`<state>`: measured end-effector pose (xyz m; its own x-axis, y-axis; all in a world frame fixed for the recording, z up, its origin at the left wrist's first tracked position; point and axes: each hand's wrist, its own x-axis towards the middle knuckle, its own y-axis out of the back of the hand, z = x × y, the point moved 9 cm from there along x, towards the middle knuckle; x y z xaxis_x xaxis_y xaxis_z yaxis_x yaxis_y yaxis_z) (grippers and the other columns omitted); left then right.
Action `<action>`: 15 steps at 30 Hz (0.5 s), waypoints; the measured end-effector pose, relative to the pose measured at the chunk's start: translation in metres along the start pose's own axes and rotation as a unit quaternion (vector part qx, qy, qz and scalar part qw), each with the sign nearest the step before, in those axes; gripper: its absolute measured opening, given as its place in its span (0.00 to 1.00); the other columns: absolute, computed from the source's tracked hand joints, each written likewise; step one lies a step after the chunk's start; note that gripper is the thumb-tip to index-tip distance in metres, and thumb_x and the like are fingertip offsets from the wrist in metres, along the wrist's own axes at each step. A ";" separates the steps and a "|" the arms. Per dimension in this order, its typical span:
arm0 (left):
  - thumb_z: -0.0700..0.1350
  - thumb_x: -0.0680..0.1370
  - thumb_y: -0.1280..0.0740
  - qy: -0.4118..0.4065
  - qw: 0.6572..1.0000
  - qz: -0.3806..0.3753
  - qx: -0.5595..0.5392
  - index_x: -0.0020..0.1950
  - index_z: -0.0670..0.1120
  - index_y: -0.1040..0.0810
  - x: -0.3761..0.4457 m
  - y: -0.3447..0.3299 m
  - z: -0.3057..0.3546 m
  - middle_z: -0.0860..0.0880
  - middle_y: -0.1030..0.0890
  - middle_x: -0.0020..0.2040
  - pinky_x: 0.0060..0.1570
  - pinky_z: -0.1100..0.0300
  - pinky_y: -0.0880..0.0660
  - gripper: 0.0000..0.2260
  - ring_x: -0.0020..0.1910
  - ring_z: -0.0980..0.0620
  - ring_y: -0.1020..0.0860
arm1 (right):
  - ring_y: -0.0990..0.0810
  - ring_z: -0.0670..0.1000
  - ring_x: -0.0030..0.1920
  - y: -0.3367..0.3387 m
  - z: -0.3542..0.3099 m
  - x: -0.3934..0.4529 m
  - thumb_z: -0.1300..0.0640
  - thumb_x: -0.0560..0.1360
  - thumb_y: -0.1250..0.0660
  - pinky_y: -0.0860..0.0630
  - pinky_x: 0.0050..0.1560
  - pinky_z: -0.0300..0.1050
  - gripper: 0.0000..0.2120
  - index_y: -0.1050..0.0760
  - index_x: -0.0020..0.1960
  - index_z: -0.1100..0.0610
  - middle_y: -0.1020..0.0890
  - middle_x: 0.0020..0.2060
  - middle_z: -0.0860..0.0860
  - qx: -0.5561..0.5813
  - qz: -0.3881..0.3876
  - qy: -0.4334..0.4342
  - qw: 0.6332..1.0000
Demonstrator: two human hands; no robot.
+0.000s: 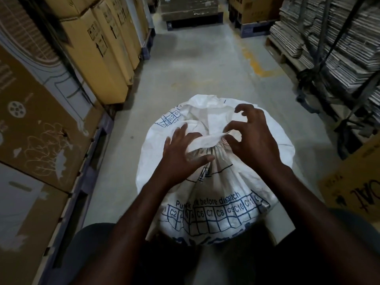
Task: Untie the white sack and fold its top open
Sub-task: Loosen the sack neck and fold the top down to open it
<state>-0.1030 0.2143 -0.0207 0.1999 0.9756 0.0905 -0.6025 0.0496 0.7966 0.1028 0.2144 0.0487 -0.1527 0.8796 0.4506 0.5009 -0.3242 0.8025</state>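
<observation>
- Looking down from the head camera, a white sack (213, 182) stands on a grey concrete floor (197, 64), filling the lower centre of the frame just ahead of the person's body.
- Blue print runs across the near side of the sack: a grid of boxes marked C2, C6, C7, C8, C9, C10, C11, and a partly creased line of words ending in "before dispatch".
- Gathered into tight pleats, the neck of the sack (216, 146) sits at the centre of the frame, with loose crumpled fabric from the top flopped toward the upper edge of the sack.
- At centre left, the left hand (183, 155) lies on the sack with fingers spread and mostly straight, pressing flat on the fabric just left of the gathered neck.
- At centre right, the right hand (253, 136) is arched over the neck, fingers curled like claws; thumb and forefinger seem to be nipping the bunched fabric at the gather, while the other fingers are lifted clear of it.
- Whether a cord or knot binds the neck cannot be told; the hands and folds hide it.
- Both bare forearms reach up from the lower edge of the frame.
- Along the left side stand tall cardboard boxes (98, 50), some with arrow marks.
- At upper right, flattened cardboard stacks (337, 38) rest on a pallet.
- At the far right edge, another brown box (355, 182) shows printed lettering.
</observation>
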 end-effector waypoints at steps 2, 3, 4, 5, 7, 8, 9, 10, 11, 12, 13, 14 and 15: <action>0.79 0.75 0.43 0.024 0.997 -0.012 -0.073 0.70 0.63 0.22 0.003 -0.002 0.002 0.50 0.42 0.89 0.86 0.42 0.56 0.32 0.89 0.52 0.49 | 0.24 0.58 0.61 -0.006 0.015 -0.004 0.52 0.73 0.23 0.21 0.57 0.54 0.03 0.14 0.47 0.46 0.24 0.63 0.50 -0.037 -0.049 -0.043 0.997; 0.80 0.76 0.49 0.044 0.992 0.003 -0.120 0.69 0.61 0.20 0.005 0.000 0.001 0.49 0.38 0.88 0.87 0.42 0.53 0.35 0.88 0.52 0.46 | 0.22 0.58 0.58 -0.011 0.026 -0.009 0.51 0.74 0.24 0.20 0.54 0.53 0.04 0.14 0.47 0.44 0.22 0.60 0.49 -0.046 -0.096 -0.077 0.991; 0.80 0.77 0.52 0.069 0.984 0.025 -0.162 0.69 0.59 0.19 0.007 0.003 -0.001 0.49 0.34 0.86 0.87 0.41 0.49 0.38 0.87 0.51 0.41 | 0.19 0.56 0.56 -0.018 0.036 -0.018 0.50 0.74 0.25 0.19 0.52 0.51 0.04 0.14 0.48 0.43 0.19 0.57 0.48 -0.049 -0.160 -0.114 0.979; 0.79 0.79 0.50 0.087 0.979 0.043 -0.180 0.69 0.58 0.19 0.008 0.005 -0.002 0.49 0.31 0.84 0.86 0.40 0.45 0.35 0.85 0.51 0.37 | 0.17 0.54 0.55 -0.026 0.044 -0.029 0.49 0.75 0.25 0.19 0.52 0.49 0.06 0.13 0.51 0.41 0.17 0.56 0.47 -0.052 -0.233 -0.147 0.960; 0.68 0.85 0.39 0.089 0.983 0.072 -0.143 0.70 0.57 0.20 0.010 0.005 0.001 0.51 0.31 0.84 0.84 0.40 0.42 0.22 0.84 0.52 0.35 | 0.15 0.51 0.52 -0.038 0.052 -0.051 0.46 0.76 0.23 0.18 0.55 0.47 0.12 0.14 0.60 0.39 0.13 0.57 0.47 -0.028 -0.363 -0.193 0.911; 0.63 0.85 0.34 0.082 0.988 0.081 -0.107 0.71 0.55 0.19 0.011 0.002 0.002 0.51 0.32 0.85 0.84 0.39 0.42 0.19 0.84 0.52 0.36 | 0.14 0.50 0.47 -0.040 0.051 -0.062 0.45 0.77 0.23 0.17 0.51 0.46 0.17 0.16 0.65 0.40 0.12 0.54 0.49 0.005 -0.411 -0.214 0.886; 0.60 0.84 0.31 0.071 0.991 0.088 -0.077 0.72 0.53 0.20 0.011 0.000 0.005 0.50 0.33 0.86 0.83 0.39 0.42 0.20 0.85 0.51 0.37 | 0.15 0.50 0.41 -0.038 0.049 -0.070 0.45 0.77 0.23 0.17 0.45 0.45 0.20 0.19 0.69 0.41 0.12 0.49 0.52 0.044 -0.436 -0.237 0.867; 0.59 0.83 0.29 0.065 0.992 0.094 -0.050 0.74 0.53 0.21 0.012 -0.003 0.008 0.49 0.35 0.86 0.83 0.39 0.43 0.21 0.86 0.50 0.39 | 0.15 0.51 0.39 -0.032 0.047 -0.074 0.45 0.78 0.23 0.18 0.43 0.45 0.22 0.20 0.70 0.41 0.12 0.47 0.53 0.061 -0.432 -0.251 0.864; 0.60 0.82 0.27 0.056 0.993 0.097 -0.028 0.76 0.54 0.21 0.013 -0.005 0.010 0.47 0.37 0.87 0.83 0.39 0.44 0.24 0.87 0.48 0.41 | 0.14 0.53 0.43 -0.021 0.046 -0.071 0.44 0.78 0.23 0.18 0.46 0.46 0.21 0.20 0.69 0.41 0.12 0.50 0.53 0.047 -0.396 -0.241 0.885; 0.62 0.80 0.26 0.046 0.995 0.092 -0.001 0.77 0.56 0.23 0.014 -0.010 0.014 0.47 0.40 0.88 0.83 0.39 0.46 0.27 0.87 0.46 0.43 | 0.14 0.54 0.51 -0.005 0.045 -0.063 0.44 0.78 0.24 0.20 0.52 0.47 0.18 0.19 0.67 0.41 0.13 0.55 0.52 0.008 -0.327 -0.216 0.920; 0.66 0.78 0.27 0.036 0.996 0.081 0.032 0.79 0.59 0.25 0.014 -0.016 0.017 0.47 0.43 0.89 0.83 0.39 0.47 0.31 0.88 0.45 0.46 | 0.16 0.55 0.59 0.016 0.040 -0.054 0.44 0.77 0.24 0.23 0.57 0.48 0.16 0.17 0.64 0.42 0.14 0.59 0.50 -0.023 -0.229 -0.189 0.955; 0.72 0.75 0.28 0.027 0.995 0.068 0.065 0.81 0.64 0.29 0.013 -0.022 0.020 0.49 0.48 0.90 0.82 0.37 0.49 0.35 0.88 0.43 0.49 | 0.18 0.55 0.62 0.038 0.028 -0.048 0.46 0.77 0.25 0.25 0.59 0.47 0.13 0.17 0.61 0.43 0.16 0.60 0.48 -0.029 -0.128 -0.156 0.979; 0.76 0.73 0.31 0.018 0.994 0.057 0.090 0.82 0.68 0.33 0.012 -0.028 0.022 0.51 0.51 0.90 0.81 0.34 0.50 0.39 0.89 0.40 0.52 | 0.20 0.55 0.64 0.058 0.011 -0.044 0.48 0.76 0.24 0.26 0.59 0.47 0.11 0.16 0.58 0.45 0.17 0.61 0.49 -0.016 -0.044 -0.123 0.991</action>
<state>-0.0663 0.2197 -0.0287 0.1083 0.9800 0.1670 -0.4702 -0.0975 0.8772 0.1481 0.1614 0.0708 0.0195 0.9619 0.2727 0.4678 -0.2498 0.8478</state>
